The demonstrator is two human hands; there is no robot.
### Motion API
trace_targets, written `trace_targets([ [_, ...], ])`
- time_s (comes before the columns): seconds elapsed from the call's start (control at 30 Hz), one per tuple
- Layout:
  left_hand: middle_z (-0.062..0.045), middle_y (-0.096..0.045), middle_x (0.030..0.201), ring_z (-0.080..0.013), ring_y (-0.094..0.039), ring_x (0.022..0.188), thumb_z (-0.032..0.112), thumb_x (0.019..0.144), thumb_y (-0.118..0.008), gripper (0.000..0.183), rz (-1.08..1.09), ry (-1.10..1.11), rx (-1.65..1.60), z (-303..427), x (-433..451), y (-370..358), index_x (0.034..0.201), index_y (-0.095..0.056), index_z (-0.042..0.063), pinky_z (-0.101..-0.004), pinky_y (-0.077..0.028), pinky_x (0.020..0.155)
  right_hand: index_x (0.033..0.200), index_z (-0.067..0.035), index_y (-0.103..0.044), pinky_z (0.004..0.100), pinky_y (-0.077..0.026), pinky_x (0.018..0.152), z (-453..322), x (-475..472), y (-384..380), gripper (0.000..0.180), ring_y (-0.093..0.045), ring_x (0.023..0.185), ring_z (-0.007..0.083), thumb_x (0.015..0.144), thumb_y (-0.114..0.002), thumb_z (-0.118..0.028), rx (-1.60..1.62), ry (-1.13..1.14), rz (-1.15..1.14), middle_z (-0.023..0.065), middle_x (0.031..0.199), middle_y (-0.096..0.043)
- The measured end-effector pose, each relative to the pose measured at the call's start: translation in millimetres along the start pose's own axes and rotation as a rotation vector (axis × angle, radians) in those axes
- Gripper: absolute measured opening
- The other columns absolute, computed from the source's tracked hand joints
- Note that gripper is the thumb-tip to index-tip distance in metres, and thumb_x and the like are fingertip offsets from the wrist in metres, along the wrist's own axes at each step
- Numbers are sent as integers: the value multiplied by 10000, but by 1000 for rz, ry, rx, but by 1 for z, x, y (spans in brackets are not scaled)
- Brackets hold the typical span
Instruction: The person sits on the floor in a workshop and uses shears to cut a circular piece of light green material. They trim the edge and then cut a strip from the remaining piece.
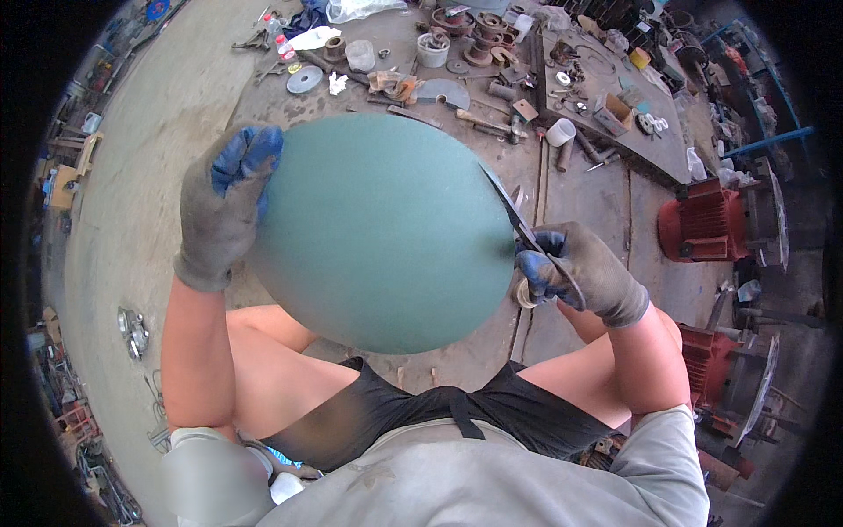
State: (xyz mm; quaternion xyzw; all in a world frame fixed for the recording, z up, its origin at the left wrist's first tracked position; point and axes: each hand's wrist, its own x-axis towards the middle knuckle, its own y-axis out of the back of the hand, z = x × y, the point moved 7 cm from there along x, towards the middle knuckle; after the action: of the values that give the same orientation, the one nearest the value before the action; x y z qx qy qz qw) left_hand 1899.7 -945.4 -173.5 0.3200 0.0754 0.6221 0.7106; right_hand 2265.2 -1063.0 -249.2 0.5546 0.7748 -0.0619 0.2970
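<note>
A large rounded sheet of green material [382, 230], perhaps gasket sheet, is held up in front of me above my lap. Gripping its left edge is my left hand [227, 204], in a grey work glove with blue fingers. My right hand [573, 270], gloved the same way, is closed around the handles of a pair of scissors [517, 214]. One long blade lies along the sheet's upper right edge. The other blade is mostly hidden, so how far the scissors are spread is hard to tell.
Beyond the sheet, a hammer [484, 122], metal discs [305, 80], a white plastic cup [561, 132] and a white bucket [433, 51] are scattered about. A low metal plate [612, 145] carries a cardboard box [612, 113]. Red motors [708, 221] stand at my right.
</note>
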Motion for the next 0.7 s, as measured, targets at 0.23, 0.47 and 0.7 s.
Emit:
trace_targets([
  [0.23, -6, -724, 928, -80, -623, 845, 225, 1016, -694, 239, -33, 74, -10, -2, 3, 1, 1143, -715, 24, -263, -513, 761, 1018, -31, -779, 249, -501, 551, -4, -2, -2, 569, -626, 609, 78, 834, -846, -565, -51, -21, -25, 4, 713, -674],
  [0.47, 4, -723, 900, -85, -629, 802, 248, 1011, -718, 252, -92, 137, -11, -1, -1, -8, 1149, -726, 38, -246, -514, 719, 1057, -41, -779, 251, -520, 565, 1, 3, -8, 537, -653, 636, 78, 843, -851, -529, -19, -53, -55, 2, 752, -700],
  [0.7, -6, -701, 846, -95, -610, 737, 362, 998, -723, 344, -128, -104, -40, 11, 3, -13, 1121, -721, 42, -277, -508, 686, 1061, -46, -776, 252, -541, 587, -4, 3, -10, 531, -661, 655, 74, 847, -847, -526, -87, -13, -84, -4, 773, -710],
])
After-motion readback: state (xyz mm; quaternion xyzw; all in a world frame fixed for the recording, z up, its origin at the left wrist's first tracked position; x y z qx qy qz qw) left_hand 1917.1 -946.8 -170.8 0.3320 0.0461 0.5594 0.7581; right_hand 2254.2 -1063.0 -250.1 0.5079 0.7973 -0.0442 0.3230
